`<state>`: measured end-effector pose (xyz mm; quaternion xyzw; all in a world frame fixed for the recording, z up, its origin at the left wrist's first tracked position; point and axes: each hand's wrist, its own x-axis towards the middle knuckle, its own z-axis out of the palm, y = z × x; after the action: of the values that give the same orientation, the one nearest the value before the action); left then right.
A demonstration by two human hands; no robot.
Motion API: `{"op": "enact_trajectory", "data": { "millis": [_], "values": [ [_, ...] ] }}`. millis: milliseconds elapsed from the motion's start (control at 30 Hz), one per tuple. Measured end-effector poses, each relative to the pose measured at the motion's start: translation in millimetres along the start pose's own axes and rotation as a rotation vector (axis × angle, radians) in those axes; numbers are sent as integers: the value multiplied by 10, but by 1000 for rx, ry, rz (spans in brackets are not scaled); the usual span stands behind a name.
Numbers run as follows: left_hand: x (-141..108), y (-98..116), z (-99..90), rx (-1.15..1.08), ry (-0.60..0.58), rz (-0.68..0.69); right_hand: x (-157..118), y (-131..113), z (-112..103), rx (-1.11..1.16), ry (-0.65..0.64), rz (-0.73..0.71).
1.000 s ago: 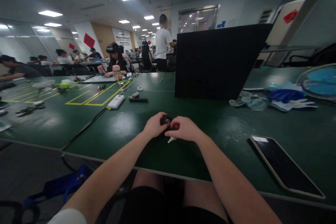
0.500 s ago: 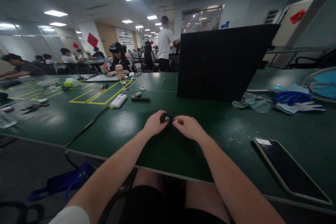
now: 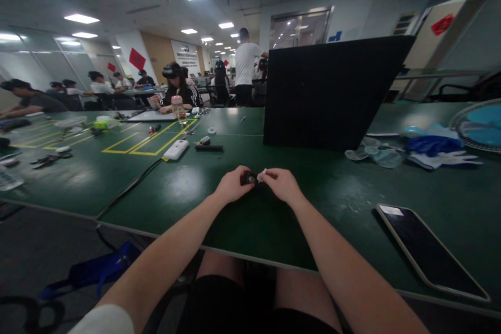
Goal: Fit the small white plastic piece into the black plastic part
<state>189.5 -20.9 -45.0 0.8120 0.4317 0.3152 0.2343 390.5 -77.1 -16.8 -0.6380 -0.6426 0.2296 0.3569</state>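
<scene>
Over the green table [image 3: 250, 229], close to its front edge, my two hands are near each other. My left hand [image 3: 234, 184] is closed on a small dark object [image 3: 249, 178] with a round grey spot on it. Between the thumb and fingers of my right hand [image 3: 281, 183] is a small white piece [image 3: 261, 175], which looks like crumpled tissue or cloth. The white piece is right beside the dark object; whether they touch is too small to tell. My fingers hide part of both.
A large black panel [image 3: 329, 94] stands ahead to the right. A phone [image 3: 430, 250] lies right, gloves [image 3: 434, 145] behind it. Left are a white box [image 3: 176, 150], a dark bar [image 3: 209, 148], a cable [image 3: 133, 185] and a bottle [image 3: 179, 109]. People sit and stand beyond.
My right hand has turned and lifted slightly, showing more of the white piece. The dark object has tilted a little in my left hand. The standing person in the background has stretched out an arm.
</scene>
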Motion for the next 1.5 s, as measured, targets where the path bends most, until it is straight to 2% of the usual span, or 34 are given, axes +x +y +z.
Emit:
{"op": "enact_trajectory", "data": {
  "millis": [100, 400, 600, 667, 833, 1000, 1133, 1233, 1300, 1367, 1433, 1500],
  "values": [
    [-3, 11, -8, -10, -9, -7, -3, 1, 14, 85, 27, -11],
    [8, -29, -13, 14, 2, -9, -23, 4, 12, -37, -57, -10],
    [11, -33, -1, 73, -1, -1, -5, -13, 31, -12, 88, -87],
    [10, -28, -6, 71, -3, -12, -1, -9, 35, -17, 100, -89],
    [11, -33, -22, 39, -4, -26, -24, -12, 17, -28, 57, -59],
    [10, -41, 8, 15, -21, 1, -42, -26, 29, -98, -80, -55],
    [-24, -44, -4, -5, -12, 4, -44, -49, 55, -133, -89, -17],
    [-101, -165, -189, 30, -12, 41, -49, -67, 44, -83, -86, -10],
    [-191, -359, -432, 94, 22, 44, -44, -65, 15, -39, -65, -7],
    [-321, -630, -754, 145, 86, -36, -30, -52, -18, -11, -57, 16],
    [-476, -919, -1116, 158, 181, -178, -14, -39, -38, -12, -66, 33],
    [-626, -1157, -1471, 260, 280, -251, -7, -38, -39, -32, -89, 21]
  ]
}}
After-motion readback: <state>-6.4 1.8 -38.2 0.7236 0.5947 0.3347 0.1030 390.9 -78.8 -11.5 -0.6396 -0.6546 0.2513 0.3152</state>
